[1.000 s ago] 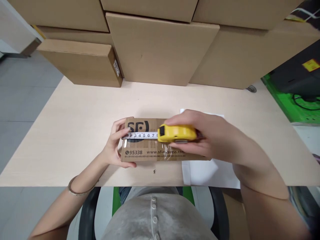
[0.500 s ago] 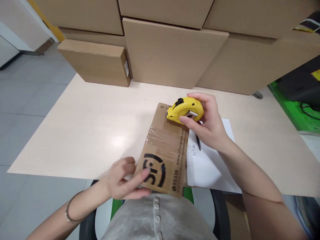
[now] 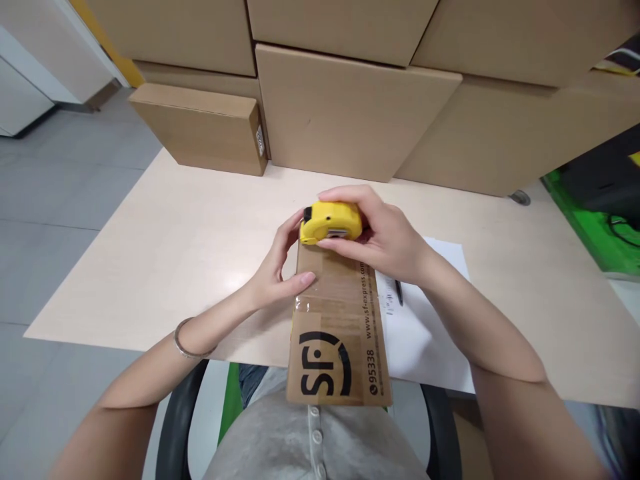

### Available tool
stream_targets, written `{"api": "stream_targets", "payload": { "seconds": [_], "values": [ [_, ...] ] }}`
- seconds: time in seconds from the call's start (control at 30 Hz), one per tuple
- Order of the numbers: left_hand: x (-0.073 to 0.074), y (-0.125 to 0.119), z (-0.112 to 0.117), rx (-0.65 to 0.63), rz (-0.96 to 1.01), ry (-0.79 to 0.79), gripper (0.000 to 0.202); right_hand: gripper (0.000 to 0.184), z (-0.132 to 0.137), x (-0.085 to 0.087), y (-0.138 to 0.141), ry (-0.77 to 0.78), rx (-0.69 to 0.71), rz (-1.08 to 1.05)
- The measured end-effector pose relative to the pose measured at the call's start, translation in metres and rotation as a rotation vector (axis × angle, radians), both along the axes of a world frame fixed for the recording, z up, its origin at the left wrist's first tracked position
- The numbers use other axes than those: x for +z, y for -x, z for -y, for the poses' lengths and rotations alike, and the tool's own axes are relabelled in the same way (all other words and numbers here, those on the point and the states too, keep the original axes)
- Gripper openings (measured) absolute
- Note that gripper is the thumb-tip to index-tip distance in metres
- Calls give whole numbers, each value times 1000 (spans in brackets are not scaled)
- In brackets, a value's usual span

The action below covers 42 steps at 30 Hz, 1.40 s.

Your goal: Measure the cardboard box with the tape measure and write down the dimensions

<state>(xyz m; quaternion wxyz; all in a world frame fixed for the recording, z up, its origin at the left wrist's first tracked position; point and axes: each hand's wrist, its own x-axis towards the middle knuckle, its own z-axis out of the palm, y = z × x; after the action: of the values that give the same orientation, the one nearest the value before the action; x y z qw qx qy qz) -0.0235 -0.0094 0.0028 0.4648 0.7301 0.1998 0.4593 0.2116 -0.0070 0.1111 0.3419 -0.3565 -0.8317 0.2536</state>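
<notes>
The right hand (image 3: 383, 245) is closed around a small yellow plastic tape measure (image 3: 330, 222). It holds the tape measure on the far end of a long flat brown cardboard parcel with black letters on it (image 3: 336, 327).

The left hand (image 3: 278, 273) is just beside it. Its thumb lies flat on top of the parcel, and its fingers (image 3: 289, 232) curl up to the front end of the tape measure. I cannot tell if they pinch anything there. A thin silver bracelet (image 3: 189, 340) sits on the left wrist.

The parcel lies on the pale wooden desk (image 3: 175, 253) and points straight away from the person. Its near end sticks out past the desk edge, over the person's lap. Clear sticky tape shines across the middle of it.

To the right of the parcel is a white sheet of paper (image 3: 427, 333), partly under the right arm. A dark pen (image 3: 399, 292) lies on the paper, near the parcel.

At the back of the desk stands a stack of big plain brown cardboard boxes (image 3: 350, 113). A smaller flat brown box (image 3: 200, 127) lies at the left of them.
</notes>
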Motion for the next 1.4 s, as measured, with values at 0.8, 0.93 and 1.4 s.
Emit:
{"api": "stream_targets", "payload": {
  "seconds": [0.8, 0.93, 1.4],
  "values": [
    [-2, -14, 9, 220, 79, -81, 44, 47, 33, -11, -93, 34, -255, 12],
    [-4, -15, 9, 226, 106, -55, 52, 49, 33, -10, -89, 42, -248, -48],
    [-4, 22, 45, 460, 308, 595, 74, 54, 45, -17, -28, 336, -210, -310]
  ]
}}
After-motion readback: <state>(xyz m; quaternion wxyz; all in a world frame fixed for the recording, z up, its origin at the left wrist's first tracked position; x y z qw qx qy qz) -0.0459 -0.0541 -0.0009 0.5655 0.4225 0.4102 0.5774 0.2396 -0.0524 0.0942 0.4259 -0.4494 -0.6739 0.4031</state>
